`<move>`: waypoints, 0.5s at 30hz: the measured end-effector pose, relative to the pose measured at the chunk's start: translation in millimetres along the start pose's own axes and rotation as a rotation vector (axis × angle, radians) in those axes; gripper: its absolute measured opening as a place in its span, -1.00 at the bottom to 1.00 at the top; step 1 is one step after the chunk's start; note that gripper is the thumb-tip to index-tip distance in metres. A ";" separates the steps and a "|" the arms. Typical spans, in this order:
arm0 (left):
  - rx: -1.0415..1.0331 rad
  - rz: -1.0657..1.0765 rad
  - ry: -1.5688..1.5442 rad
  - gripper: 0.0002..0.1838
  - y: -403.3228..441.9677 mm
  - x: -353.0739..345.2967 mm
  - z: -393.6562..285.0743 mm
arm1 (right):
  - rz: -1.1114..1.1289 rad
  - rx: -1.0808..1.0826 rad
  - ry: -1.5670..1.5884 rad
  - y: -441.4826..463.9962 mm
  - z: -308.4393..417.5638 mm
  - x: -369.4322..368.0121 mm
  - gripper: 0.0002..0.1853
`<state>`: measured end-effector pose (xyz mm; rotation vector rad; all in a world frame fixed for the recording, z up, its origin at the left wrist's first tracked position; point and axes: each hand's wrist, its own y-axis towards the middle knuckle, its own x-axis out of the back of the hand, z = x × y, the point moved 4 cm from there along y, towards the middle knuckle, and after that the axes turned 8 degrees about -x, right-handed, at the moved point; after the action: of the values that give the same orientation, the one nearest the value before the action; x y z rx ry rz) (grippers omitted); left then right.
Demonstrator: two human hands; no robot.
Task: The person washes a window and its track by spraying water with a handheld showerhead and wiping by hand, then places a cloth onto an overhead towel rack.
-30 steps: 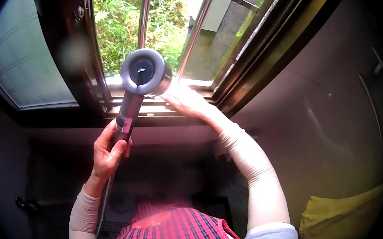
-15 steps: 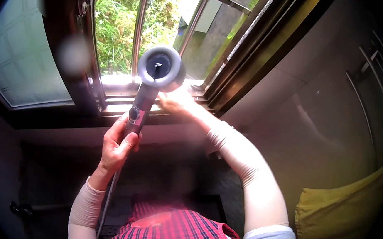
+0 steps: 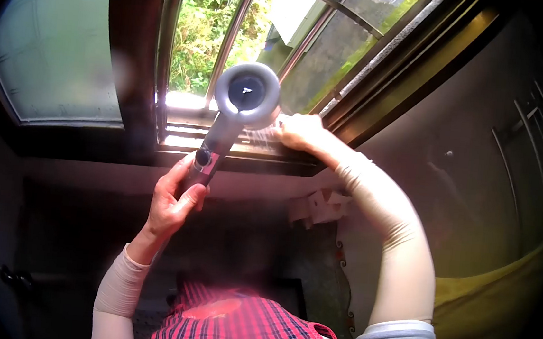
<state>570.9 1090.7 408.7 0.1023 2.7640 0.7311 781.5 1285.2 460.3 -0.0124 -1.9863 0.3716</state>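
My left hand (image 3: 170, 202) is wrapped round the handle of a grey handheld shower head (image 3: 223, 136), which is held up in front of the window. Its round, ring-shaped head (image 3: 247, 93) has its dark back towards me. Pale streaks that look like water run down beside it over the window track (image 3: 207, 133). My right hand (image 3: 302, 132) is at the track, just right of the shower head. Its fingers are curled, and their tips are partly hidden; whether anything is in them I cannot make out.
Metal bars (image 3: 237, 28) cross the window opening, with greenery outside. A frosted pane (image 3: 56, 47) fills the left side. A small pale box-like item (image 3: 323, 207) is below the sill. Yellow cloth (image 3: 485, 311) hangs at the right, under metal rails (image 3: 508, 180).
My right hand has moved right along the track, out from behind the shower head. The view has shifted, and the shower head sits a little further right in it.
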 end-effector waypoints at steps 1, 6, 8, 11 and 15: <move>0.009 0.001 -0.020 -0.47 0.0 -0.5 -0.1 | -0.056 0.054 -0.275 -9.4 -1.9 16.0 -0.46; 0.001 0.015 -0.030 -0.48 1.5 -10.9 -1.7 | -0.092 0.068 -0.543 -28.6 -41.1 57.5 -0.71; -0.027 0.045 -0.039 -0.48 2.2 -10.5 0.9 | -0.113 0.106 -0.537 -30.9 -45.3 53.7 -0.73; -0.033 0.078 -0.048 -0.42 2.8 -10.9 0.8 | -0.297 0.281 -0.576 -32.5 -52.5 37.9 -0.79; -0.007 0.099 -0.062 -0.41 3.7 -11.4 6.3 | -0.257 0.529 -0.223 -51.5 -35.0 26.4 -0.82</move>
<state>583.6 1095.3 408.2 0.2571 2.7134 0.7492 809.1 1249.7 510.8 0.6363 -2.0173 0.7417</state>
